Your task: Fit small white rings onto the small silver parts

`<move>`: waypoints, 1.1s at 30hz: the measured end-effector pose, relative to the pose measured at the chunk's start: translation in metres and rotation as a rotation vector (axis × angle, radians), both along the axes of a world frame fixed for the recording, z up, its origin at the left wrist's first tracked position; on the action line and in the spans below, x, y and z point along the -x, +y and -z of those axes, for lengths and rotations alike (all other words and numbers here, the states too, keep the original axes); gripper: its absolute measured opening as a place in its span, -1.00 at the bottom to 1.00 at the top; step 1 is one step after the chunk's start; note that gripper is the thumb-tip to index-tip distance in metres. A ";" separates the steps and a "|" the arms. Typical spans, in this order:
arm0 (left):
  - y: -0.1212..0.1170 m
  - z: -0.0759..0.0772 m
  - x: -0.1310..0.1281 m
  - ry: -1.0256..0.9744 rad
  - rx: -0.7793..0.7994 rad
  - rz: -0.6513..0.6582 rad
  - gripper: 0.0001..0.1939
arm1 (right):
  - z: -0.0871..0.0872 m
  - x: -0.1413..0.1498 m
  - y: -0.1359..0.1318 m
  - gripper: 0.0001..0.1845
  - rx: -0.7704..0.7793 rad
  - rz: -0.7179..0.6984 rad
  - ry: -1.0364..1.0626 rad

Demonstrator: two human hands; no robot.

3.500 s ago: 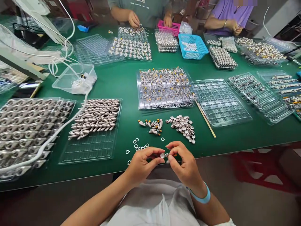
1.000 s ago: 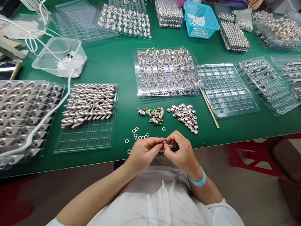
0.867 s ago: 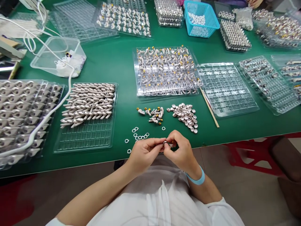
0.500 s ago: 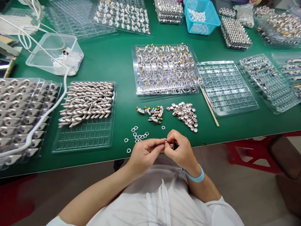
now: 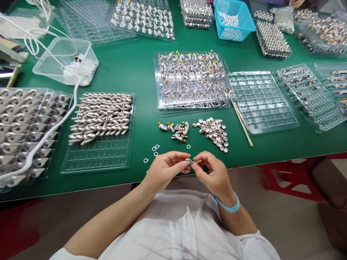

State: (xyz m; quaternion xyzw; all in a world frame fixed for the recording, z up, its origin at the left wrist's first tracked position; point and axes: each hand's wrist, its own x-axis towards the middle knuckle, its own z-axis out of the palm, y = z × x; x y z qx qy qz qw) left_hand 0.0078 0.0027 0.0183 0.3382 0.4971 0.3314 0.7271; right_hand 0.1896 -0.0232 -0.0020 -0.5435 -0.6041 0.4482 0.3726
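My left hand (image 5: 165, 169) and my right hand (image 5: 213, 173) meet over the near edge of the green table (image 5: 141, 76). Both pinch one small white part with a yellow tip and a silvery cap (image 5: 191, 161) between their fingertips. Just beyond the hands lie small white rings (image 5: 155, 148), a little heap of white parts with yellow tips (image 5: 175, 130) and a pile of silvery caps (image 5: 214, 131). A blue band sits on my right wrist.
A clear tray of white and yellow parts (image 5: 191, 79) lies beyond the piles, with a clear tray showing bare pockets (image 5: 261, 103) to its right and a thin wooden stick (image 5: 241, 122) between. Trays of grey shells (image 5: 101, 117) fill the left. A blue basket (image 5: 232, 18) stands far back.
My hands have shifted slightly and spread a little, so the yellow tip of the held part now shows. Since the oldest frame the view has tipped down, and the people across the table have left it.
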 end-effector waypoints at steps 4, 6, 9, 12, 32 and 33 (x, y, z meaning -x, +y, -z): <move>0.001 0.002 -0.002 0.019 -0.004 0.040 -0.75 | -0.001 0.002 0.000 -0.92 0.000 -0.013 0.022; 0.001 0.002 -0.002 0.012 0.008 0.043 -0.77 | -0.002 0.003 0.001 -0.91 -0.001 -0.014 0.031; 0.002 0.002 -0.003 -0.004 0.031 0.030 -0.78 | -0.003 0.003 0.001 -0.89 -0.017 -0.012 0.024; 0.003 0.001 -0.005 0.000 0.039 0.002 -0.81 | -0.003 0.004 0.001 -0.84 -0.058 0.004 0.000; 0.000 0.007 -0.008 0.090 0.004 -0.015 -0.83 | 0.001 0.009 -0.001 -0.83 -0.059 -0.010 0.023; 0.000 0.008 -0.008 0.093 0.001 -0.016 -0.83 | 0.001 0.009 -0.001 -0.82 -0.061 -0.009 0.021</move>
